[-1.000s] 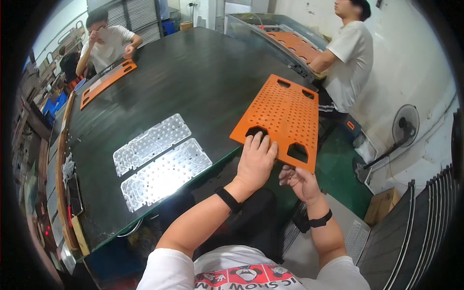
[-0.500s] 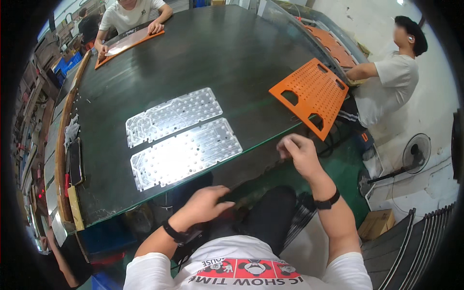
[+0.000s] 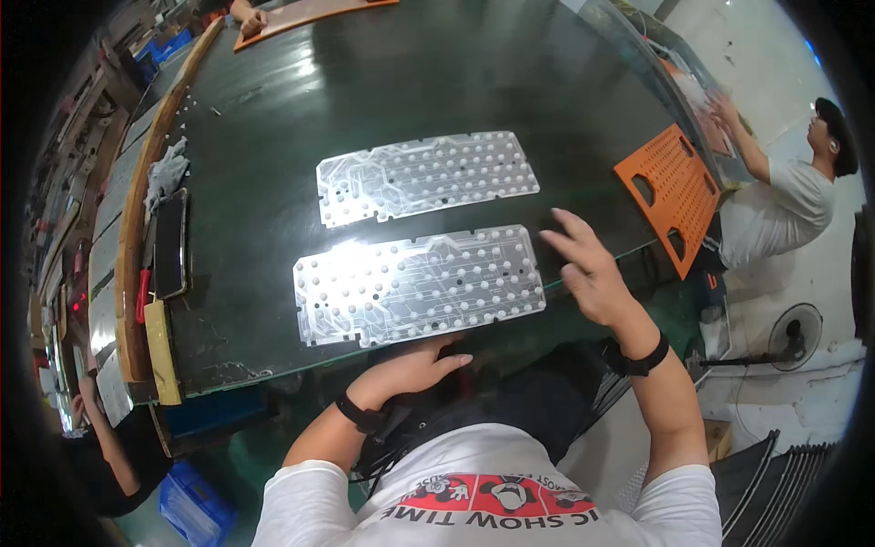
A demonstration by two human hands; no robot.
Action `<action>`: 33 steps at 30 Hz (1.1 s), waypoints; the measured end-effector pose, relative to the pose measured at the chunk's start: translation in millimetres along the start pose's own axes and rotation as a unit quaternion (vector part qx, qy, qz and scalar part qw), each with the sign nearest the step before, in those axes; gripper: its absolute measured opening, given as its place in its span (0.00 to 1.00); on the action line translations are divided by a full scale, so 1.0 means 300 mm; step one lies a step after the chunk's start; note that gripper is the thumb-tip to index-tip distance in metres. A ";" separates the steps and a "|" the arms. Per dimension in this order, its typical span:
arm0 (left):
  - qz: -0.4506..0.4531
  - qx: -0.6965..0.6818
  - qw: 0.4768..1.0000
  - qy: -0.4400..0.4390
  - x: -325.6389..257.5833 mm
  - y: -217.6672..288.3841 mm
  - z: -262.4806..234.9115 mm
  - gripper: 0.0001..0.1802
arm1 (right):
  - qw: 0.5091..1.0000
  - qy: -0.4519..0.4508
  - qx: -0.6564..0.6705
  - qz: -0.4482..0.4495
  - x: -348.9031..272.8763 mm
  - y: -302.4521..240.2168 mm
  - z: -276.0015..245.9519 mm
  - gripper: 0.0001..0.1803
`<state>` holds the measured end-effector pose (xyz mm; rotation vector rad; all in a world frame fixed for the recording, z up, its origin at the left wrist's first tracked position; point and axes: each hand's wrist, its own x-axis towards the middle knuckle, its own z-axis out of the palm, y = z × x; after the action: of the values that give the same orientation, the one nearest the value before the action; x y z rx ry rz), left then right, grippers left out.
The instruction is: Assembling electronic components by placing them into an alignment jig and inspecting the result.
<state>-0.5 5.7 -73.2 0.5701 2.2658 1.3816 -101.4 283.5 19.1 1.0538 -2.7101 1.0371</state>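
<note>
Two clear keyboard membrane sheets dotted with pale round domes lie flat on the dark table, the far sheet [image 3: 428,178] behind the near sheet [image 3: 419,287], with a gap between them. My right hand [image 3: 592,269] is just off the near sheet's right end, its fingers spread and holding nothing. By the table's front edge, below the near sheet, is my left hand [image 3: 410,374]. Its thumb stretches out apart from the fingers, whose tips are partly hidden, and nothing shows in it.
An orange perforated board [image 3: 670,196] juts over the table's right edge, near a co-worker [image 3: 788,196]. Another person's hand [image 3: 253,23] rests by an orange-edged board [image 3: 314,16] at the far side. A phone [image 3: 170,242] and a crumpled cloth [image 3: 167,173] lie along the left wooden rail [image 3: 137,264].
My view has shifted, with the sheets now nearer its middle and the gap between them looking wider. My right hand has moved to the near sheet's right end and its fingers have spread.
</note>
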 end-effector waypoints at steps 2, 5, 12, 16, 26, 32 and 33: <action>-0.030 -0.032 0.999 -0.030 0.009 -0.021 0.002 0.29 | 0.983 0.181 -0.022 0.022 -0.044 -0.020 0.028 0.13; 0.003 -0.069 0.997 -0.015 0.030 -0.029 0.016 0.28 | 0.950 0.210 0.095 0.210 -0.163 -0.039 0.061 0.16; 0.022 -0.055 0.997 -0.051 0.086 0.003 0.007 0.28 | 0.715 0.146 0.546 0.411 -0.093 -0.131 0.095 0.20; 0.051 -0.024 0.997 -0.053 0.108 -0.006 0.021 0.27 | 0.737 0.148 0.491 0.439 0.002 -0.142 0.042 0.15; 0.055 0.014 0.998 -0.031 0.124 -0.041 0.058 0.27 | 0.821 0.013 0.374 0.432 0.142 -0.165 0.053 0.17; 0.084 0.057 0.994 0.032 0.110 0.009 0.053 0.23 | 0.823 0.093 0.376 0.415 -0.003 -0.191 0.032 0.16; 0.102 0.050 0.993 0.034 0.108 -0.003 0.064 0.22 | 0.824 0.123 0.365 0.417 -0.048 -0.209 0.007 0.15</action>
<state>-16.7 36.9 -86.5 0.8185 2.3982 1.4061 -51.4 256.6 49.1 -0.3998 -2.5434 2.2361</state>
